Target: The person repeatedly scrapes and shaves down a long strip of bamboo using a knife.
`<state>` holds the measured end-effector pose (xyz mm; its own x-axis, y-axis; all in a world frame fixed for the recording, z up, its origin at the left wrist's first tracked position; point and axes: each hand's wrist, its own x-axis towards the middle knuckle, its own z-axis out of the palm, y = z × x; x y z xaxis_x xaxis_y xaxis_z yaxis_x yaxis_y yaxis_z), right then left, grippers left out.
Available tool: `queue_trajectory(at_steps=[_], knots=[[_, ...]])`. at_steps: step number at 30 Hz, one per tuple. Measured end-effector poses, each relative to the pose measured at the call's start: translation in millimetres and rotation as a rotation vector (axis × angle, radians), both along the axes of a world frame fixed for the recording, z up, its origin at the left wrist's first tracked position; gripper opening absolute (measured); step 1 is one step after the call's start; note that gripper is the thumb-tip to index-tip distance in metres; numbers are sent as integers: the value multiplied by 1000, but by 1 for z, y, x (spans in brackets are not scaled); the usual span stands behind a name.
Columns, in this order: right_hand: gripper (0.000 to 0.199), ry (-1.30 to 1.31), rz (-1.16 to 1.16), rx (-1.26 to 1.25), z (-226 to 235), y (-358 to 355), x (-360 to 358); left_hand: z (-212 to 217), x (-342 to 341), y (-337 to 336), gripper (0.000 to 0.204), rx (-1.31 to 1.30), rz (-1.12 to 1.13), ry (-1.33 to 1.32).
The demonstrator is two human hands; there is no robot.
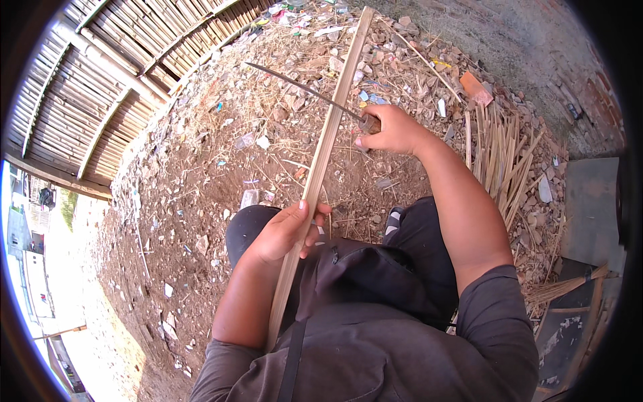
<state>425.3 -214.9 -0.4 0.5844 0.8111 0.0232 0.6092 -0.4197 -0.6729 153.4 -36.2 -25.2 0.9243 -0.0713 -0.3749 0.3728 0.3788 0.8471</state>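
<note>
Wooden strip (323, 151) crosses the left hand (282, 234) (fingers (324, 209) curled).

On the ground (234, 173), sticks (499, 157) lay near the right edge; the fence (167, 30) bordered the far left corner, the wall (495, 40) the far right. The slat (323, 149) passed through the left hand (282, 233) toward the far edge; the knife (293, 81), in the right hand (396, 130), crossed its line.

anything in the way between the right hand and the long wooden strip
Only the knife that the right hand itself holds: its blade crosses the wooden strip in this view. Nothing else visible stands between them.
</note>
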Motion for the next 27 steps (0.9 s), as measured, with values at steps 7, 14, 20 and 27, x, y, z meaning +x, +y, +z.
queue_trajectory(at_steps=[7, 14, 20, 27], knots=[[35, -57, -66, 62, 9, -4, -11, 11, 2, 7, 50, 259, -21, -40], [30, -312, -30, -173, 24, -5, -23, 9, 20, 8, 40, 141, 228, 102], [22, -378, 173, -159, 7, 18, -48, -10, 15, 5, 23, 282, 168, 61], [21, -171, -88, -95, -18, 28, -10, -15, 21, 0, 24, 500, 139, 47]])
